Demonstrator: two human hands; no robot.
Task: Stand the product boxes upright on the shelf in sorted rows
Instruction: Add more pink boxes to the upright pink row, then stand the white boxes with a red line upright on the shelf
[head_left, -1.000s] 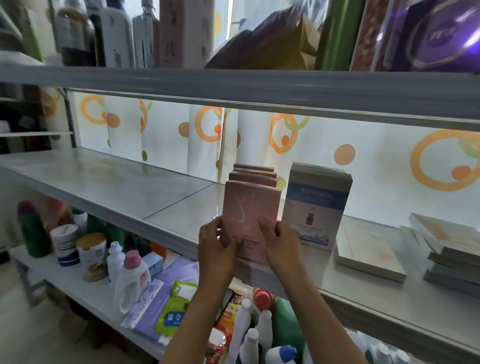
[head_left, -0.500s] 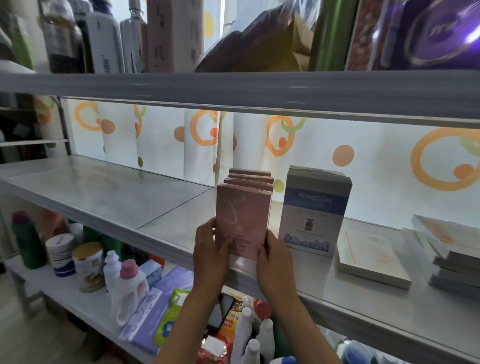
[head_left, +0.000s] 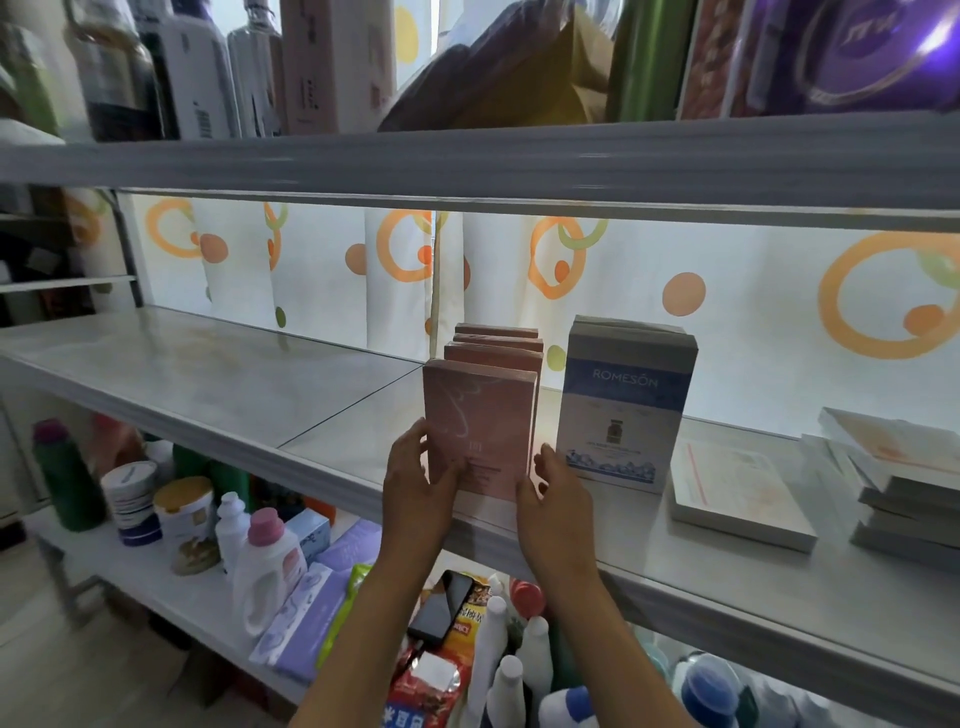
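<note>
Fig.: head view, front pink box (head_left: 478, 428) being seated upright at the shelf (head_left: 218, 379) front edge, closing a row w/ three more pink boxes (head_left: 496, 345) standing behind it.

Change vs. 1 s ago: the box was being held tilted and partly below the shelf lip; it is now standing square on the shelf, base at the edge, face toward the viewer. Judgement: this placement is nearly done; hands are only steadying and aligning.

Left hand (head_left: 415, 488): fingers curling round the box's lower left edge, thumb lying across the face, so it is holding the box. Right hand (head_left: 556, 499): fingers relaxed and fairly straight, tips touching the lower right edge, not wrapping it.

Sorting so far: pink row at left; just beside it, to the right, a grey-blue ROMESON box (head_left: 626, 400) is standing upright, w/ what looks like another behind it. Judgement: still to do are the flat white box (head_left: 737, 493) lying near the ROMESON box and the stack of flat boxes (head_left: 898, 478) at far right, none upright yet.

Containers: the shelf holds only these boxes; its left half is bare surface. Upper shelf (head_left: 467, 156) is carrying bottles, a tall pink carton and bags. Lower shelf (head_left: 156, 587) is crowded w/ detergent bottles, tubs, packets; contents unrelated to the rows, as far as can be told.
</note>
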